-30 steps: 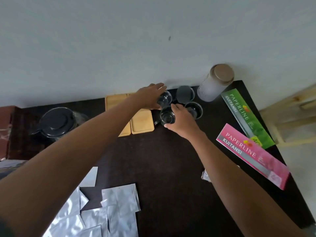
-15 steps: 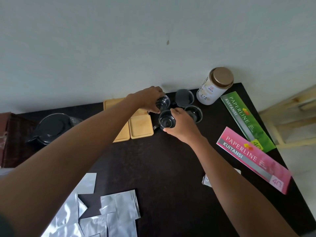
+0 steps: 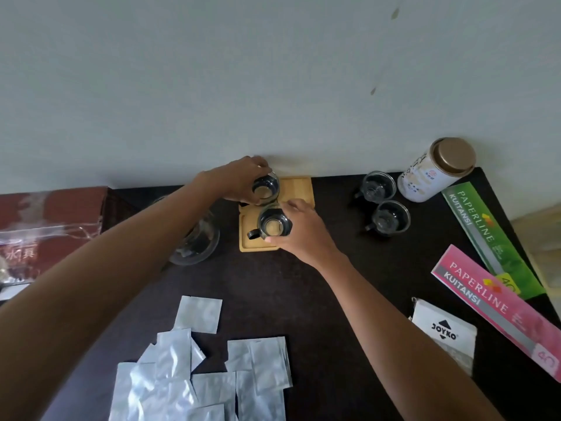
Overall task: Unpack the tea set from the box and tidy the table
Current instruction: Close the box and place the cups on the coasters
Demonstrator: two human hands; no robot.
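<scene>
step: setting glass cups onto wooden coasters, two at once. I judge this the arranging part of unpacking; the tea set looks mostly out of the box.
left hand (image 3: 239, 180): fingers curled round the far cup (image 3: 266, 187), gripping it from above and the side, over the far coaster (image 3: 299, 189). Can't tell if the cup base is down yet.
right hand (image 3: 299, 230): fingers and thumb wrapped on the near cup (image 3: 273, 225), dark handle pointing left, over the near coaster (image 3: 258, 244). Base contact also unclear.
other cups: two more cups (image 3: 379, 186) and (image 3: 390, 217) on the bare table (image 3: 303, 293) to the right, well apart from the coasters, near the tin (image 3: 437, 170).
teapot: glass pot (image 3: 197, 238) just left of the coasters, partly hidden by my left forearm.
box: red box (image 3: 51, 220) at far left edge, contents not visible.
clutter: silver packets (image 3: 200, 363) scattered in front; pink booklet (image 3: 498, 308), green booklet (image 3: 491, 238) and a small white packet (image 3: 444, 332) at right.
next move, my guess: seat both cups centred on their coasters, release, then fetch the two cups at right. Only two coasters plainly show; more may lie under the hands, can't tell.
care: glass on wood, lower gently; left arm passes close over the pot.
left to do: packets and booklets not yet tidied.
</scene>
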